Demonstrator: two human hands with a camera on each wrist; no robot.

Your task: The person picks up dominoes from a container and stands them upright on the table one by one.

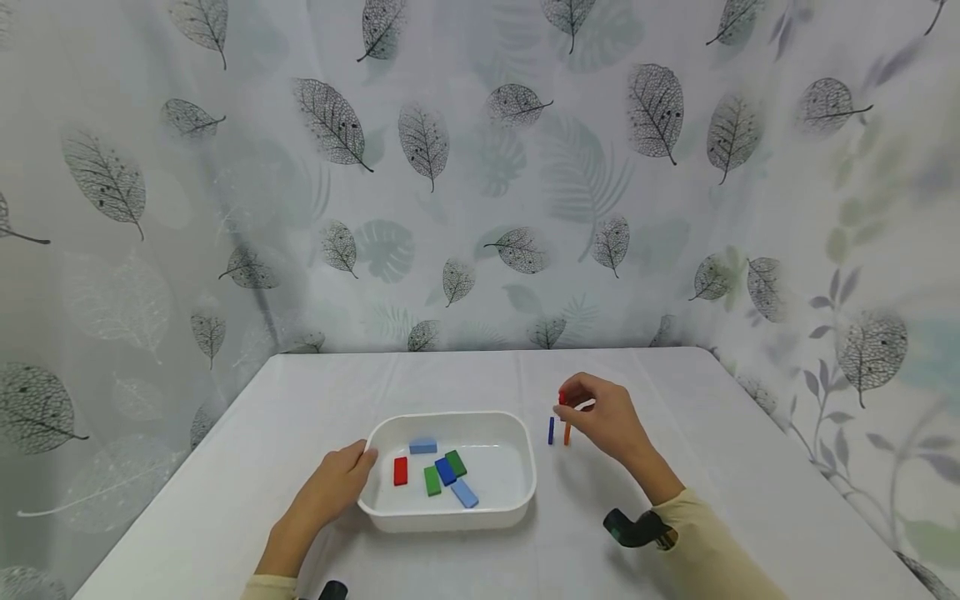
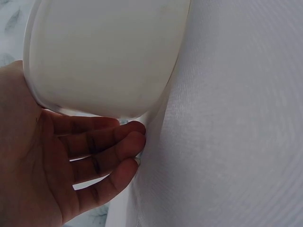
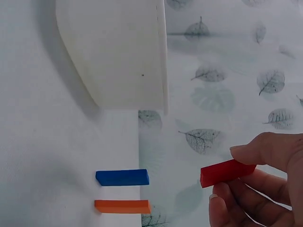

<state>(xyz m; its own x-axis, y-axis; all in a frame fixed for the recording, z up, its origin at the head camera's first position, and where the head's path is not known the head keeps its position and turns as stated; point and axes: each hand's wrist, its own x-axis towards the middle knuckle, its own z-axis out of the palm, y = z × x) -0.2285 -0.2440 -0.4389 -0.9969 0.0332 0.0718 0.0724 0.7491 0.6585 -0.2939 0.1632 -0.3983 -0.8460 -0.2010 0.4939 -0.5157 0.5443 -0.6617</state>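
My right hand pinches a red block between thumb and fingers, held in the air. Just below it, a blue block and an orange block stand upright on the table, side by side with a small gap. The right wrist view shows the red block apart from both the blue block and the orange one. At the left end of a white plastic tub, my left hand grips the rim, with the thumb at the edge and the fingers outside the wall.
Inside the tub lie several loose blocks, among them a red block, a light blue block and a green block. A white cloth covers the table. Behind it hangs a leaf-patterned curtain.
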